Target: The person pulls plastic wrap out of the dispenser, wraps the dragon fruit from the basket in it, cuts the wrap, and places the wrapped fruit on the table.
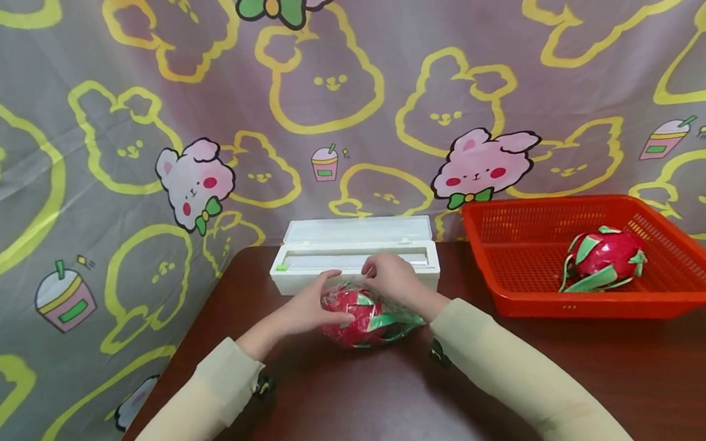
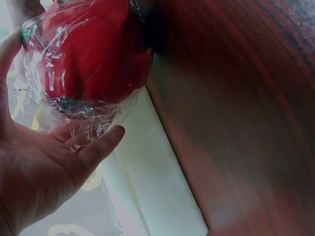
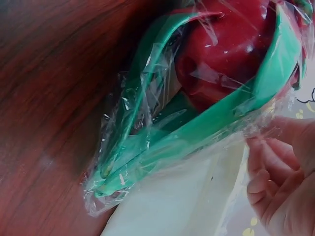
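A red dragon fruit (image 1: 357, 314) with green scales, wrapped in clear cling film (image 3: 142, 162), sits on the table in front of a white cling film dispenser (image 1: 356, 267). My left hand (image 1: 306, 308) holds its left end, thumb on the near side and fingers toward the back; the left wrist view shows this hand (image 2: 49, 167) against crinkled film. At the back of the fruit, my right hand (image 1: 394, 279) pinches the film. In the right wrist view, the fingertips of that hand (image 3: 280, 172) are bent at the film's edge, next to the long green scales.
The dispenser's lid (image 1: 358, 227) stands raised. On the right, an orange-red plastic basket (image 1: 528, 303) contains another dragon fruit (image 1: 609, 254). The dark wooden table (image 1: 379, 402) meets a patterned cloth (image 1: 335, 106) behind and on the left.
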The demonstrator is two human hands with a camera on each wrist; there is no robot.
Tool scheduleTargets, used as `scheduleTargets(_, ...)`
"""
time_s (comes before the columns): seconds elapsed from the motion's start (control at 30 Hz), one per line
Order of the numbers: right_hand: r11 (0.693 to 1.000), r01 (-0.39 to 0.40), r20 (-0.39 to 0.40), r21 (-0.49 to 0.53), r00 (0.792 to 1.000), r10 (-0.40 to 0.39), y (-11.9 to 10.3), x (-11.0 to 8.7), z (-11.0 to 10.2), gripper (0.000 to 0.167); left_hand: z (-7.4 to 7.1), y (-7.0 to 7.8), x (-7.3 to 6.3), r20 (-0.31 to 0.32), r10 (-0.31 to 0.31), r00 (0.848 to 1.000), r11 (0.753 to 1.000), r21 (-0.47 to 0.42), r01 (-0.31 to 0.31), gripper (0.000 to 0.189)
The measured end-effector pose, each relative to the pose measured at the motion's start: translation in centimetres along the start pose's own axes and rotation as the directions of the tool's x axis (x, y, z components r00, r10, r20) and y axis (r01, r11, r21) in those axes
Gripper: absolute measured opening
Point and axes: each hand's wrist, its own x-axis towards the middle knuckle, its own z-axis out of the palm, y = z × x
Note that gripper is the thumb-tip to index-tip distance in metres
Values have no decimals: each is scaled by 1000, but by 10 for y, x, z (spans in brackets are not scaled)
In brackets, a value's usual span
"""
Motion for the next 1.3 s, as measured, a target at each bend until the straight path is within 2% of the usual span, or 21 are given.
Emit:
scheduleTargets(0.1, 1000, 20, -21, 1, 1000, -20, 1, -1, -2, 5, 0, 1, 0, 7, 1, 1000, 1000, 6, -1, 97)
scheduleTargets(0.3, 999, 47, -55, 24, 997, -46, 4, -2, -1, 6, -1, 2, -1, 10, 6, 1000, 1000, -6, -6, 95)
scheduleTargets(0.53, 999, -25, 4, 33, 1000, 25, 7, -1, 2, 18, -1, 1, -3, 40, 42, 998, 999, 24, -43, 96)
scheduleTargets(0.7, 997, -8, 11, 73, 1000, 7, 7, -2, 2, 10, -1, 2, -4, 45, 58, 997, 997, 51, -61, 96)
scheduleTargets(0.87, 996, 12, -6, 91, 1000, -11, 6, -3, 0, 6, -2, 4, -4, 49, 47, 998, 997, 57, -50, 96)
scheduleTargets(1.07, 979, 31, 42, 201, 998, -41, 11, -8, 2, 11, -5, 5, -2, 101, 2, 995, 1000, 29, -5, 100)
scheduleTargets(1.17, 967, 52, 59, 251, 996, -69, 14, -10, 4, 11, -6, 3, 2, 127, 12, 992, 999, 28, -16, 94)
scheduleTargets(1.3, 955, 103, 59, 277, 991, -124, 17, -11, 6, 11, -3, -1, 7, 143, 84, 986, 996, 30, -89, 72)
